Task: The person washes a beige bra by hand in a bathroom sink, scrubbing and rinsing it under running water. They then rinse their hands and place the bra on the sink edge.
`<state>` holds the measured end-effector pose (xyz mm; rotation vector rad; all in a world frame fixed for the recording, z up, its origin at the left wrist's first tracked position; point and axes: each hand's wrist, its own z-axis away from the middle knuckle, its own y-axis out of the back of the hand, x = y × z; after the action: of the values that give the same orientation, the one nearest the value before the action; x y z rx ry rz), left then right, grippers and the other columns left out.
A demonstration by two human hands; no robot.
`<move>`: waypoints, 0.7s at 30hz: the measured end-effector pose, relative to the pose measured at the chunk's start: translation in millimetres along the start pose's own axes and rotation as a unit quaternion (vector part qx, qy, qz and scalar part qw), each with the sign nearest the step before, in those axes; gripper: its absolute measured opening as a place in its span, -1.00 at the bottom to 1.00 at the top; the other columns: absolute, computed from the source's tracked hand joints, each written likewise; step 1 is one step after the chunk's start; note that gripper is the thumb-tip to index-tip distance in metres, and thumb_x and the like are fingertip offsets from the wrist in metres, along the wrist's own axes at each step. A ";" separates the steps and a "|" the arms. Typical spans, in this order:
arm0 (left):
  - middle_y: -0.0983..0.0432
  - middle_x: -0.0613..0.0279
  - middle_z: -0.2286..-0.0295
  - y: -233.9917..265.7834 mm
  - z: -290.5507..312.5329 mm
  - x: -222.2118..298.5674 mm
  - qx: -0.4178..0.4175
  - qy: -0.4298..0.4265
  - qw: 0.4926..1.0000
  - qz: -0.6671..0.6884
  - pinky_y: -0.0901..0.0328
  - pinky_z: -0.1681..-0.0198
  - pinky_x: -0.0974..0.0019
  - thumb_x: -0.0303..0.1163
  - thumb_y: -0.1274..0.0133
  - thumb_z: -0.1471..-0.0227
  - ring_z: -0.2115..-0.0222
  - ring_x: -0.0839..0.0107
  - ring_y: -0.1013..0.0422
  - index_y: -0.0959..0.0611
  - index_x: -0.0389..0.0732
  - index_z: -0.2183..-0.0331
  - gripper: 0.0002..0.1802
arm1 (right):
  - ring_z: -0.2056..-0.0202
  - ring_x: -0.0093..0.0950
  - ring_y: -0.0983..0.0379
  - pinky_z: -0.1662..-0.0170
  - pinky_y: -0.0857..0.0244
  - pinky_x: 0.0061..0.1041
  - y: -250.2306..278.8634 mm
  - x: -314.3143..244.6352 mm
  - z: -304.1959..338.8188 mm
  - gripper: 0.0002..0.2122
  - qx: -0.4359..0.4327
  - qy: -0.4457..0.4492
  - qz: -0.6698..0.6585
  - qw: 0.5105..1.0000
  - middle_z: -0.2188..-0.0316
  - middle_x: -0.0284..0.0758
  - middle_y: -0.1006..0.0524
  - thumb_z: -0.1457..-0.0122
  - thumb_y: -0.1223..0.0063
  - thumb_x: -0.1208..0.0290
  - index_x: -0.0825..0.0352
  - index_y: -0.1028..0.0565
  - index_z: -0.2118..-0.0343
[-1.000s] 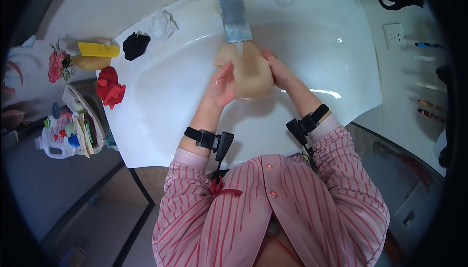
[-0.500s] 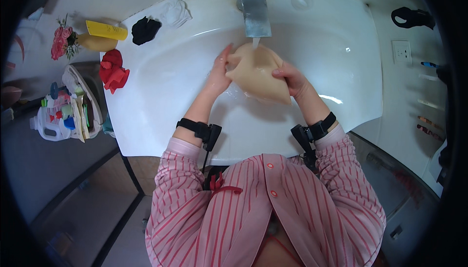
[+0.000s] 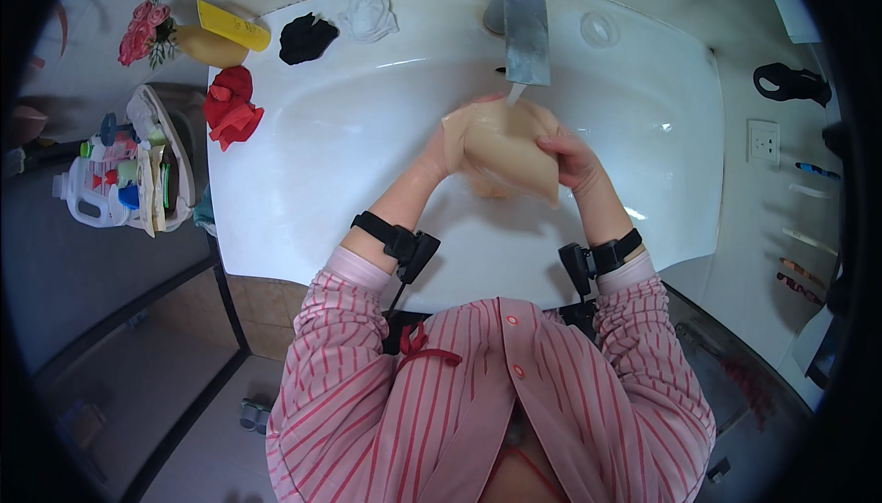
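Note:
A wet beige cloth piece (image 3: 510,149), smooth and partly folded, hangs between my two hands over the sink. Water runs onto its upper part from the wide metal faucet (image 3: 526,39). My right hand (image 3: 574,159) grips its right edge, with the thumb lying on top. On the left side my left hand (image 3: 434,156) reaches in against the cloth, which covers most of it. A little pinkish skin shows at the cloth's top edge, but the fingers' hold is hidden.
On the white sink's (image 3: 303,200) left rim lie a red cloth (image 3: 231,113), a black cloth (image 3: 308,39) and a white cloth (image 3: 369,16). A yellow tube (image 3: 232,25) sits beside pink flowers (image 3: 142,33). Farther left stands a basket of bottles (image 3: 175,163). A wall socket (image 3: 763,142) is at right.
My left hand has moved from beside the cloth's left edge to partly under it. The cloth has shifted and folded differently, while my right hand keeps its edge. The whole view has shifted slightly.

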<state>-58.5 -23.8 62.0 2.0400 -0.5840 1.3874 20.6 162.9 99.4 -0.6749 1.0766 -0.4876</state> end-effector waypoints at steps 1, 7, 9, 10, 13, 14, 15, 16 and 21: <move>-0.30 0.22 0.08 2.0 0.2 2.7 -0.005 0.051 0.998 0.043 -0.15 0.00 0.34 -0.30 -0.05 0.15 0.06 0.31 -0.24 -0.39 -0.14 0.07 -0.48 | 0.14 -0.40 -0.36 0.05 -0.24 -0.44 4.0 -1.3 -2.2 -0.48 0.047 -0.003 0.058 0.997 0.16 -0.21 -0.38 0.07 -0.09 0.41 0.34 -0.21 0.01; -0.37 0.17 0.15 1.7 4.4 3.8 0.062 0.332 0.732 0.591 -0.29 0.12 0.29 -0.22 0.11 -0.03 0.18 0.33 -0.36 -0.38 -0.28 0.10 -0.56 | 0.31 -0.55 -0.35 0.22 -0.24 -0.57 21.8 -14.1 -19.1 -0.63 0.269 0.036 0.373 0.887 0.34 -0.31 -0.43 0.00 -0.06 0.27 0.38 -0.33 0.17; -0.38 0.14 0.16 -0.1 6.4 1.8 0.069 0.356 0.720 0.591 -0.31 0.14 0.27 -0.16 0.19 -0.06 0.19 0.34 -0.37 -0.40 -0.30 0.12 -0.56 | 0.29 -0.52 -0.35 0.19 -0.22 -0.57 19.6 -13.1 -19.0 -0.56 0.299 0.103 0.487 0.814 0.31 -0.28 -0.43 0.04 -0.10 0.24 0.40 -0.32 0.15; -0.38 0.13 0.17 -0.9 6.6 1.3 0.060 0.362 0.712 0.598 -0.32 0.15 0.26 -0.13 0.23 -0.08 0.20 0.34 -0.37 -0.41 -0.30 0.14 -0.54 | 0.28 -0.51 -0.35 0.17 -0.22 -0.56 16.6 -11.1 -18.5 -0.53 0.320 0.145 0.536 0.768 0.30 -0.27 -0.43 0.06 -0.12 0.22 0.41 -0.31 0.14; -0.39 0.13 0.20 -2.5 2.1 2.2 0.031 0.398 0.750 0.527 -0.32 0.18 0.26 -0.20 0.22 -0.07 0.21 0.34 -0.37 -0.43 -0.28 0.17 -0.61 | 0.26 -0.49 -0.38 0.19 -0.24 -0.51 0.1 5.1 -13.4 -0.49 0.103 0.166 0.589 0.784 0.30 -0.25 -0.46 0.13 -0.16 0.25 0.41 -0.32 0.11; -0.40 0.14 0.22 -3.4 -0.7 3.6 0.024 0.398 0.782 0.479 -0.32 0.20 0.27 -0.20 0.20 -0.06 0.22 0.35 -0.37 -0.43 -0.28 0.18 -0.61 | 0.25 -0.48 -0.38 0.19 -0.24 -0.50 -5.9 8.7 -14.5 -0.49 0.095 0.140 0.584 0.794 0.29 -0.25 -0.46 0.14 -0.17 0.27 0.40 -0.32 0.11; -0.40 0.15 0.24 -4.3 -4.4 4.9 0.019 0.398 0.811 0.428 -0.31 0.21 0.28 -0.19 0.19 -0.05 0.24 0.36 -0.37 -0.43 -0.28 0.18 -0.61 | 0.24 -0.47 -0.38 0.19 -0.25 -0.48 -11.8 11.9 -16.4 -0.49 0.082 0.118 0.581 0.801 0.28 -0.25 -0.46 0.14 -0.17 0.29 0.40 -0.32 0.10; -0.41 0.16 0.26 -5.1 -7.0 6.7 -0.009 0.369 0.839 0.399 -0.31 0.22 0.29 -0.19 0.18 -0.04 0.26 0.36 -0.37 -0.44 -0.27 0.19 -0.61 | 0.24 -0.47 -0.38 0.18 -0.26 -0.47 -17.0 12.0 -17.9 -0.48 0.070 0.076 0.580 0.808 0.27 -0.24 -0.46 0.15 -0.17 0.31 0.39 -0.32 0.10; -0.38 0.16 0.29 0.0 -4.4 3.8 0.156 0.375 0.813 0.416 -0.25 0.18 0.23 -0.01 0.13 0.02 0.27 0.32 -0.34 -0.42 -0.25 0.19 -0.49 | 0.28 -0.48 -0.40 0.22 -0.28 -0.49 -29.3 -4.5 -20.9 -0.57 0.207 0.037 0.396 0.894 0.29 -0.25 -0.46 0.13 -0.12 0.40 0.40 -0.34 0.15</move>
<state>-60.1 -21.0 66.8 1.2154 -0.9653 2.7594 -1.5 139.8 116.6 0.1865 1.1686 -0.0177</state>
